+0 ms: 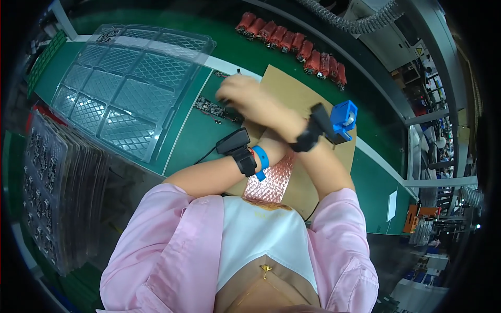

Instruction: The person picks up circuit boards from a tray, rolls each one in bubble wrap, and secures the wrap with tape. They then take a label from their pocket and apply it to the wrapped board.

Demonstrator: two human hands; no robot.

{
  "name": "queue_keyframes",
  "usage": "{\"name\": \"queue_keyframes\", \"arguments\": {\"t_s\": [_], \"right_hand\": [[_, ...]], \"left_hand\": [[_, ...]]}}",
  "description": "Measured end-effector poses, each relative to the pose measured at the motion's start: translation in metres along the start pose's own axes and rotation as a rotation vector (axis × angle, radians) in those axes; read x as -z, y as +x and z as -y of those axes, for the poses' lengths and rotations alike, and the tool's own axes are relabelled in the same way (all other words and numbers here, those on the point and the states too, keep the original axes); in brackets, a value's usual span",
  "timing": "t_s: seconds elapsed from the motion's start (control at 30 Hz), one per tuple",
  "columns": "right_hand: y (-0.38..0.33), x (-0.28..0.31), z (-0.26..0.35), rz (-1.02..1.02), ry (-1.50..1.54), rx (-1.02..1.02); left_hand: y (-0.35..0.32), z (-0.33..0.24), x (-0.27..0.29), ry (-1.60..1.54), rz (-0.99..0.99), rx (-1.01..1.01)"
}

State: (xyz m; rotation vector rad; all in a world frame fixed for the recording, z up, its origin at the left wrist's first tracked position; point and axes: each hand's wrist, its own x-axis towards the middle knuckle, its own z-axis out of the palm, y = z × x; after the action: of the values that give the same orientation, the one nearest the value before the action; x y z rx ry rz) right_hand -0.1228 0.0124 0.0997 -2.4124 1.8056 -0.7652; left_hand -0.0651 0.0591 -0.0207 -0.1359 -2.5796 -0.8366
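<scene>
Beyond the bench (190,136) shows a yellow sticker (419,51); I cannot tell whether the right hand (244,97), blurred near circuit boards (210,107), or half-hidden left hand (274,142) grips anything.

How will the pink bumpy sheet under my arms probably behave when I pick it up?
The pink bumpy sheet is probably floppy and light for its size, as its surface looks covered in small bubble-like bumps. Its glossy shine suggests that it may slide fairly easily over the brown board beneath.

right hand (245,97): curled, blurred | left hand (273,140): part-hidden | forearms (209,173): crossed
</scene>
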Motion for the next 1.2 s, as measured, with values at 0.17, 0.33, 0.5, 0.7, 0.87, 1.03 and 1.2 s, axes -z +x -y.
{"name": "queue_keyframes", "arguments": {"t_s": [0.17, 0.33, 0.5, 0.7, 0.87, 1.03, 1.2], "right_hand": [[-0.067, 0.059, 0.016, -0.415, 0.188, -0.458], [-0.164, 0.034, 0.018, -0.735, 0.582, -0.926], [-0.213, 0.002, 0.044, -0.706, 0.36, -1.059], [-0.212, -0.009, 0.061, -0.63, 0.118, -1.077], [-0.212, -0.009, 0.057, -0.57, 0.219, -1.096], [-0.21, 0.014, 0.041, -0.567, 0.212, -1.126], [-0.159, 0.061, 0.011, -0.594, 0.364, -0.986]], "left_hand": [[0.006, -0.009, 0.022, 0.164, -0.027, -0.011], [0.01, -0.011, 0.032, 0.227, 0.016, -0.043], [0.008, -0.007, 0.032, 0.227, -0.027, -0.069], [0.008, -0.012, 0.033, 0.268, 0.011, -0.025], [0.008, -0.013, 0.034, 0.249, 0.011, -0.02], [0.008, -0.01, 0.032, 0.283, -0.027, -0.062], [0.008, -0.013, 0.038, 0.284, 0.029, -0.025]]}}
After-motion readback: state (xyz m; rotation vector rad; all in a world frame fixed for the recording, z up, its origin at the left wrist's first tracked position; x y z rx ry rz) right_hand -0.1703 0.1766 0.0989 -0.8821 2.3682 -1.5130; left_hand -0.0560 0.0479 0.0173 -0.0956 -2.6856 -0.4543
